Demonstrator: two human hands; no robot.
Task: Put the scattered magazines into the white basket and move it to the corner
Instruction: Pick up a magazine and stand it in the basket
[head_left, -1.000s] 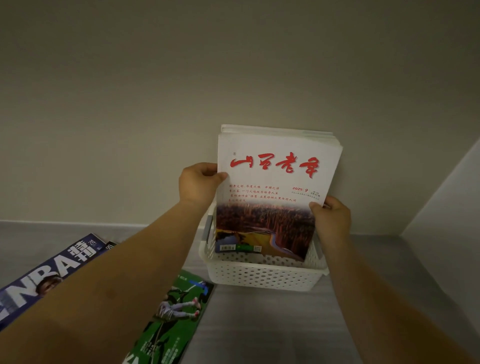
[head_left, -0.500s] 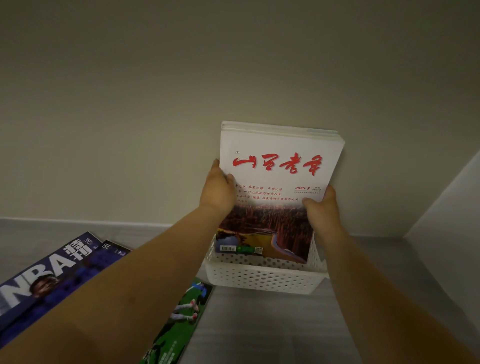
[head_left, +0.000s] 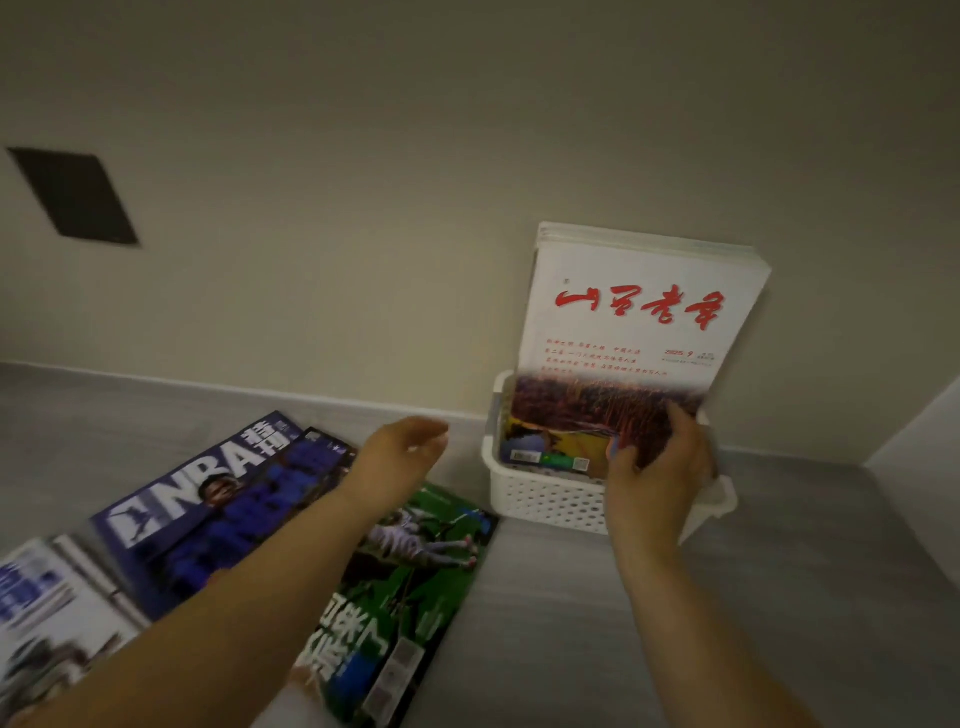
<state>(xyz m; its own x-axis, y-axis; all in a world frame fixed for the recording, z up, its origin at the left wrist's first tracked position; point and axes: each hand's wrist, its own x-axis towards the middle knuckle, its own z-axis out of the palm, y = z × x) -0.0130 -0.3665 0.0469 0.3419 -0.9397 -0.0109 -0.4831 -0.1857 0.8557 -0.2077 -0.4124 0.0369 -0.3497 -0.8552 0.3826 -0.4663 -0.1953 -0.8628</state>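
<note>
A stack of magazines stands upright in the white perforated basket (head_left: 540, 496) against the wall; the front one is a white magazine with red characters (head_left: 634, 322). My right hand (head_left: 660, 467) rests on the lower right of that stack and on the basket's right side. My left hand (head_left: 400, 462) hovers empty, fingers loosely apart, left of the basket and above the floor magazines. A blue NBA magazine (head_left: 202, 488), a dark blue magazine (head_left: 249, 525) partly over it, and a green football magazine (head_left: 410, 571) lie flat on the grey floor.
A pale magazine (head_left: 47, 613) lies at the lower left edge. A dark square panel (head_left: 72, 195) sits on the wall at left. Wall meets a side panel (head_left: 924, 452) at right, forming a corner just behind the basket.
My left hand has let go of the white magazine and swung left toward the floor magazines. The view has panned left, and my right hand has slid lower on the stack.
</note>
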